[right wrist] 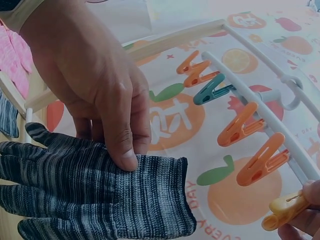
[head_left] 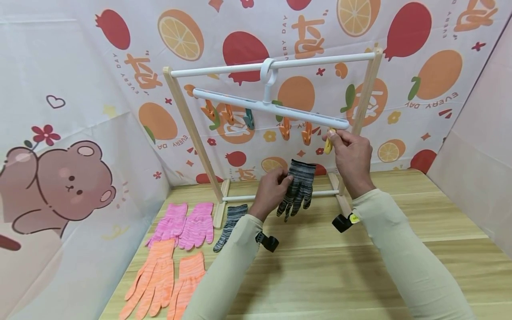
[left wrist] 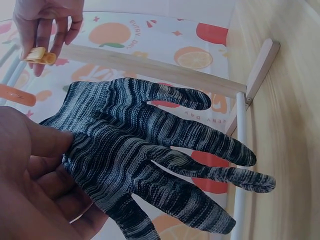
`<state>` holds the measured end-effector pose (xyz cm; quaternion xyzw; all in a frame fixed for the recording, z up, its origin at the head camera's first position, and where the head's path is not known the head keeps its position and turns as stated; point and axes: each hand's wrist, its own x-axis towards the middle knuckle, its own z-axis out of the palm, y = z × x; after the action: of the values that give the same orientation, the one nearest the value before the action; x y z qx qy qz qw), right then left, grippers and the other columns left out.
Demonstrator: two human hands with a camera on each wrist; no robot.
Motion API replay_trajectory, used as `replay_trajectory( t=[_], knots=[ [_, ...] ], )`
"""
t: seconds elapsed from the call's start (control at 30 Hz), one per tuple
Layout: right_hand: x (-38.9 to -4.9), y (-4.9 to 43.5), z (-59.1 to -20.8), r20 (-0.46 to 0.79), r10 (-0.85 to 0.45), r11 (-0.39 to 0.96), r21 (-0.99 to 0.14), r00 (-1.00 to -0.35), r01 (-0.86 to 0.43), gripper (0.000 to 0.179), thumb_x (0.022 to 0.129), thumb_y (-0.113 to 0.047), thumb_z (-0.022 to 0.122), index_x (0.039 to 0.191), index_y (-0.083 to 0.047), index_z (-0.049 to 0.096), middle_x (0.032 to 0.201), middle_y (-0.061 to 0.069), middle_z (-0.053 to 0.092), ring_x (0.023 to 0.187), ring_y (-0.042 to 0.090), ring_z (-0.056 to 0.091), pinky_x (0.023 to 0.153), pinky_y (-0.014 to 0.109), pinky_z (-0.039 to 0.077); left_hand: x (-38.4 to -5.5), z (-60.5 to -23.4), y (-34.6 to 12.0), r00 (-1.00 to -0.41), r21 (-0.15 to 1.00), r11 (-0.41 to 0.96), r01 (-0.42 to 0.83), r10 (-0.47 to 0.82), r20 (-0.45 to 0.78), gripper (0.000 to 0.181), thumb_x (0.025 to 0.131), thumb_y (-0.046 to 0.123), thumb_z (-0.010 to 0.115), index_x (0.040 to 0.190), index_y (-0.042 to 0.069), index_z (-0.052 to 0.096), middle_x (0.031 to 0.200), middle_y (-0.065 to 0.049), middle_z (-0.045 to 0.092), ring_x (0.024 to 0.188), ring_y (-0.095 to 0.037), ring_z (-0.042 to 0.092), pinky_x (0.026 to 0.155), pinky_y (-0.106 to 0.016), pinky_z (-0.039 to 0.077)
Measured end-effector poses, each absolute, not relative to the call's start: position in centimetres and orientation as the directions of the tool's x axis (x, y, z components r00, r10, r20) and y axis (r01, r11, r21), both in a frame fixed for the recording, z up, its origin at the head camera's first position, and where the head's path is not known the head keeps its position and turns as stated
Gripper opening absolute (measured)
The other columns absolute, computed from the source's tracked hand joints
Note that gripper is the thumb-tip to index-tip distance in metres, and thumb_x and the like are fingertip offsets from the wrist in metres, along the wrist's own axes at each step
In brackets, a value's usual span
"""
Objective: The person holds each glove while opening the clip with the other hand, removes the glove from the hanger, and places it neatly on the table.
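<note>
My left hand (head_left: 273, 190) pinches a black-and-grey striped knit glove (head_left: 301, 184) near its cuff edge, thumb in front, with the glove fingers hanging down. In the left wrist view the glove (left wrist: 135, 140) spreads out from the thumb. My right hand (head_left: 352, 155) pinches a yellow clothespin (head_left: 328, 146) at the low right end of a white hanger bar (head_left: 304, 116). Orange clothespins (right wrist: 262, 160) and one teal clothespin (right wrist: 212, 90) hang along that bar. Its hook (head_left: 267, 71) loops over the rack's top rod, and the bar tilts down to the right.
A wooden rack (head_left: 196, 133) with white rods stands at the back of the table. On the left lie pink gloves (head_left: 196, 226), orange gloves (head_left: 156, 280) and another striped glove (head_left: 232, 224), partly behind my left forearm. A printed cloth (head_left: 248, 49) covers the wall.
</note>
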<state>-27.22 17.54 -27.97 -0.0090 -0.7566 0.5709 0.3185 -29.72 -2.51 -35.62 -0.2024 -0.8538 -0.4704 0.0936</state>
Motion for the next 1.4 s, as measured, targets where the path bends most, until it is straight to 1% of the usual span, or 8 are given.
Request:
replay_trajectory(
  t=[0.1,0.3,0.4,0.47,0.6,0.93,1.2,1.4],
  knots=[
    [-27.22,17.5,-28.0,0.473,0.374,0.344,-0.87,-0.798,-0.354,0.036,0.102,-0.036,0.062,0.113,-0.006,0.078,0.106,0.01,0.075,0.084,0.018,0.053,0.065,0.03,0.033,-29.73,-35.75,-2.53,-0.905,0.771,0.474,0.425,0.253,0.342,0.014,0.104,0.019,0.061,0.099,0.007,0.066,0.08,-0.004,0.056,0.069,-0.018,0.048,0.063,-0.032,0.039],
    [-27.21,17.44,-27.97,0.467,0.376,0.332,-0.874,-0.8,-0.354,0.035,0.102,-0.036,0.062,0.114,-0.007,0.078,0.108,0.009,0.075,0.088,0.018,0.056,0.066,0.028,0.036,-29.77,-35.8,-2.65,-0.909,0.774,0.479,0.415,0.247,0.334,0.014,0.104,0.019,0.06,0.099,0.007,0.066,0.08,-0.004,0.056,0.069,-0.019,0.049,0.063,-0.032,0.039],
    [-27.25,17.41,-27.93,0.473,0.377,0.335,-0.871,-0.796,-0.359,0.035,0.102,-0.036,0.063,0.113,-0.007,0.078,0.105,0.01,0.076,0.084,0.018,0.055,0.064,0.029,0.034,-29.75,-35.78,-2.7,-0.907,0.77,0.48,0.42,0.253,0.337,0.014,0.104,0.019,0.06,0.1,0.007,0.066,0.08,-0.004,0.056,0.069,-0.018,0.048,0.062,-0.032,0.039],
    [-27.26,17.4,-27.91,0.479,0.378,0.342,-0.868,-0.792,-0.362,0.035,0.102,-0.037,0.063,0.111,-0.007,0.079,0.104,0.01,0.076,0.077,0.019,0.051,0.062,0.029,0.032,-29.77,-35.78,-2.73,-0.906,0.769,0.481,0.422,0.256,0.337,0.014,0.104,0.019,0.06,0.1,0.007,0.066,0.079,-0.004,0.056,0.068,-0.018,0.048,0.062,-0.031,0.039],
    [-27.27,17.41,-27.9,0.487,0.379,0.349,-0.862,-0.787,-0.366,0.035,0.101,-0.037,0.063,0.11,-0.007,0.079,0.102,0.01,0.076,0.07,0.019,0.044,0.06,0.03,0.029,-29.78,-35.77,-2.79,-0.907,0.77,0.48,0.419,0.256,0.334,0.015,0.104,0.019,0.06,0.098,0.007,0.065,0.078,-0.003,0.055,0.066,-0.017,0.047,0.061,-0.031,0.039],
    [-27.2,17.38,-27.91,0.479,0.385,0.348,-0.867,-0.789,-0.356,0.036,0.101,-0.039,0.063,0.11,-0.009,0.079,0.1,0.008,0.076,0.066,0.019,0.038,0.059,0.03,0.028,-29.66,-35.97,-3.0,-0.91,0.775,0.48,0.412,0.253,0.328,0.014,0.104,0.019,0.06,0.1,0.007,0.066,0.08,-0.004,0.056,0.069,-0.019,0.049,0.063,-0.032,0.04],
    [-27.06,17.4,-27.95,0.474,0.388,0.345,-0.87,-0.79,-0.353,0.035,0.101,-0.037,0.063,0.11,-0.007,0.079,0.102,0.009,0.076,0.074,0.018,0.048,0.06,0.03,0.029,-29.48,-35.92,-3.08,-0.914,0.779,0.48,0.404,0.251,0.319,0.013,0.104,0.019,0.06,0.099,0.007,0.065,0.08,-0.004,0.056,0.07,-0.019,0.049,0.063,-0.032,0.04],
    [-27.04,17.33,-28.03,0.462,0.387,0.343,-0.875,-0.798,-0.341,0.035,0.102,-0.036,0.063,0.113,-0.007,0.078,0.104,0.01,0.076,0.083,0.016,0.054,0.063,0.028,0.033,-29.41,-36.05,-3.27,-0.915,0.773,0.491,0.402,0.251,0.316,0.014,0.104,0.019,0.06,0.098,0.008,0.064,0.078,-0.004,0.055,0.068,-0.019,0.048,0.062,-0.032,0.039]
  ],
)
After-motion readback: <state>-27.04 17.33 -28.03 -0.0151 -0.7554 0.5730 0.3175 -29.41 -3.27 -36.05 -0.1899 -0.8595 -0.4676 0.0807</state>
